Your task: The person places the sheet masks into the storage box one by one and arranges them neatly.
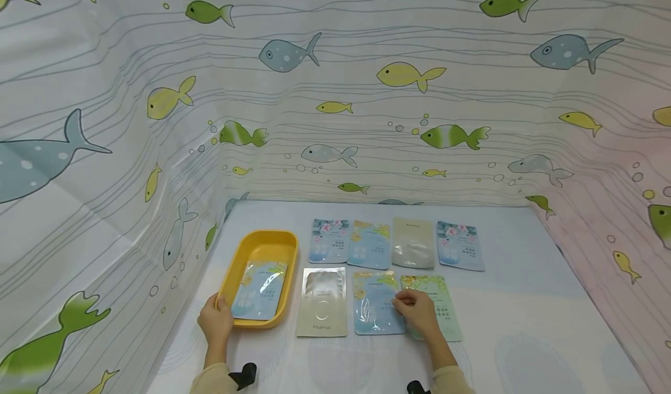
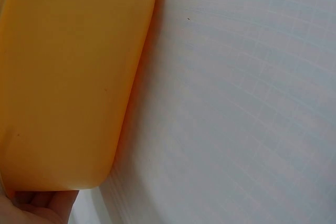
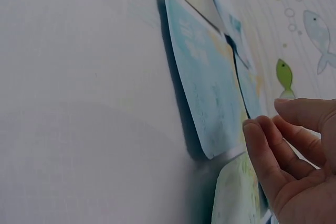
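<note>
My left hand (image 1: pixel 215 317) grips the near left rim of a yellow tray (image 1: pixel 293 254); in the left wrist view its curled fingers (image 2: pixel 44 200) show under the tray's end. A blue sheet mask packet (image 1: pixel 258 292) lies in the tray. My right hand (image 1: pixel 416 310) hovers over the gap between a blue mask packet (image 1: pixel 374 306) and a green mask packet (image 1: pixel 445 312) in the near row. The right wrist view shows its thumb and fingers loosely bent and apart, with nothing between them. Left of the blue packet lies a silver-gold packet (image 1: pixel 322 309).
Behind is a far row: a floral blue packet (image 1: pixel 329 241), a blue packet (image 1: pixel 369 245), a gold packet (image 1: pixel 413 243) and another floral packet (image 1: pixel 461 247). A fish-patterned curtain (image 1: pixel 335 132) surrounds the white table (image 1: pixel 534 301) at the back and sides.
</note>
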Motion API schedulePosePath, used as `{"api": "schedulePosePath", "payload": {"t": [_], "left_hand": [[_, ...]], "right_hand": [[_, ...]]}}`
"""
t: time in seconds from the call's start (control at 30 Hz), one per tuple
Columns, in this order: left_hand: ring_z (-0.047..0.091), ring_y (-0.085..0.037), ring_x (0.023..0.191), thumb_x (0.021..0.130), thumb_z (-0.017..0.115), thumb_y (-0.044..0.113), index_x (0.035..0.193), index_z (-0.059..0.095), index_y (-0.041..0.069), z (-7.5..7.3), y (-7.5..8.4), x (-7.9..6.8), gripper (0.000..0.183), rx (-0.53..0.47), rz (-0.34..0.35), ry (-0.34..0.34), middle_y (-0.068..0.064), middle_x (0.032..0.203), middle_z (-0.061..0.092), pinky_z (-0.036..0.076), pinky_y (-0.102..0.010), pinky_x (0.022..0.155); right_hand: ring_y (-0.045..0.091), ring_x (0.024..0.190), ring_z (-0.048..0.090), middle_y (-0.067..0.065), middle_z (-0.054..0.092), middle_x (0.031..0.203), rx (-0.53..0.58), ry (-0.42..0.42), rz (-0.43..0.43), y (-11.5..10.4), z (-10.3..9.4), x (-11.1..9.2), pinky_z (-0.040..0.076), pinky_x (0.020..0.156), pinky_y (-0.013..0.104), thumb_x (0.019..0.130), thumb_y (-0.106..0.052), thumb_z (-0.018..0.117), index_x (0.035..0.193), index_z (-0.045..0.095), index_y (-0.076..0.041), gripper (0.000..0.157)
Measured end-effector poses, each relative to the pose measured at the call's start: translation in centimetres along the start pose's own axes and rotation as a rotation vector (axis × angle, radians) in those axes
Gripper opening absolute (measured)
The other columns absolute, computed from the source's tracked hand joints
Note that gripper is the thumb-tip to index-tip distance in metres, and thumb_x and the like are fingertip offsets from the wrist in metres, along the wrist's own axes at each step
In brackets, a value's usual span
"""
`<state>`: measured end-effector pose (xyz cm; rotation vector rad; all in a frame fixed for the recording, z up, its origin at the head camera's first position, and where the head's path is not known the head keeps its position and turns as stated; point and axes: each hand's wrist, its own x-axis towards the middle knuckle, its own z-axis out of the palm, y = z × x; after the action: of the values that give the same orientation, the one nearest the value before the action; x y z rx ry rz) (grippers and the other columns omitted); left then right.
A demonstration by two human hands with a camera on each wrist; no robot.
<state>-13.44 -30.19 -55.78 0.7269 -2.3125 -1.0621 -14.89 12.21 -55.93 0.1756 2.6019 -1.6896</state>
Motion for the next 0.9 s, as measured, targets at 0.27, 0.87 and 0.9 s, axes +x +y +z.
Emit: {"api": "schedulePosePath", "payload": {"t": [0.27, 0.87, 0.9], "left_hand": [[0.048, -0.058, 0.102, 0.093, 0.04, 0.001, 0.111, 0.055, -0.018, -0.1, 0.1, 0.0, 0.03, 0.002, -0.001, -0.005, -0.04, 0.109, 0.055, 0.036, -0.061, 0.09], [0.048, -0.058, 0.102, 0.092, 0.04, 0.0, 0.11, 0.055, -0.018, -0.1, 0.1, 0.0, 0.03, -0.009, -0.002, 0.005, -0.04, 0.109, 0.055, 0.036, -0.061, 0.09], [0.048, -0.058, 0.102, 0.092, 0.04, 0.0, 0.11, 0.055, -0.018, -0.1, 0.0, 0.0, 0.03, -0.011, 0.001, 0.009, -0.04, 0.109, 0.055, 0.036, -0.061, 0.09]], "right_hand": [[0.013, 0.067, 0.062, 0.006, 0.067, 0.078, -0.101, 0.048, 0.016, 1.4, -2.2, 0.0, 0.049, 0.059, 0.021, 0.08, -0.007, 0.069, 0.093, 0.067, 0.005, 0.018], [0.028, 0.075, 0.065, 0.012, 0.069, 0.079, -0.315, 0.152, 0.012, 2.6, -5.9, -0.7, 0.051, 0.073, 0.043, 0.08, -0.007, 0.065, 0.093, 0.066, 0.007, 0.019], [0.028, 0.075, 0.065, 0.012, 0.069, 0.079, -0.324, 0.155, 0.016, 2.6, -6.0, -0.7, 0.05, 0.074, 0.045, 0.08, -0.007, 0.065, 0.093, 0.066, 0.007, 0.019]]}}
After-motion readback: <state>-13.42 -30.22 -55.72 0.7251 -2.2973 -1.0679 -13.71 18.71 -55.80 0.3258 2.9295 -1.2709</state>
